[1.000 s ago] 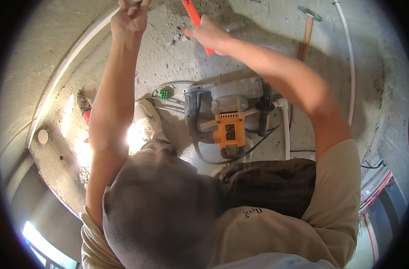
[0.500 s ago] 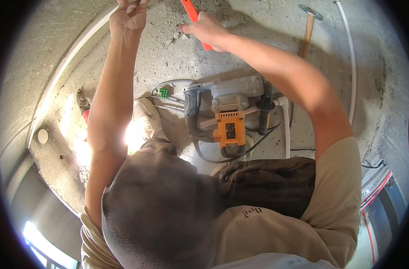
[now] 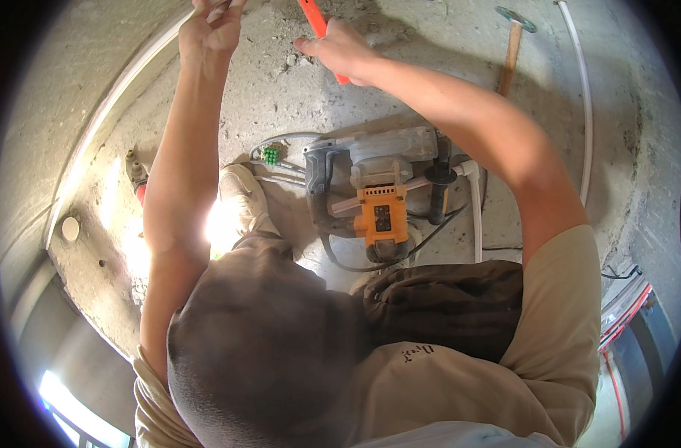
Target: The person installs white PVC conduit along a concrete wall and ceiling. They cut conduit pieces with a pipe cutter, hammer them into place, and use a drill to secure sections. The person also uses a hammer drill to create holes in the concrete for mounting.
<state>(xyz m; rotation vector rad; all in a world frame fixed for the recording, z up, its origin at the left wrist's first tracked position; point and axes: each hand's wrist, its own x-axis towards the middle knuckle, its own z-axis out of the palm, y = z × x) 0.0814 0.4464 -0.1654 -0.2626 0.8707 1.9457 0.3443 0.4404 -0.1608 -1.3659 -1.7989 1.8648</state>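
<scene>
orange bar, probably light and stiff, best held near the end where the right hand closes round it; left hand's hold cannot be told.

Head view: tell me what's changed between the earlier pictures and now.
The right hand has shifted slightly up and left in the picture, carrying the orange tool in its grip. The left hand has edged slightly left; its fingertips run out of view. No visible grasp or release. The yellow-and-grey power tool and wooden-handled tool stayed where they lay.
</scene>
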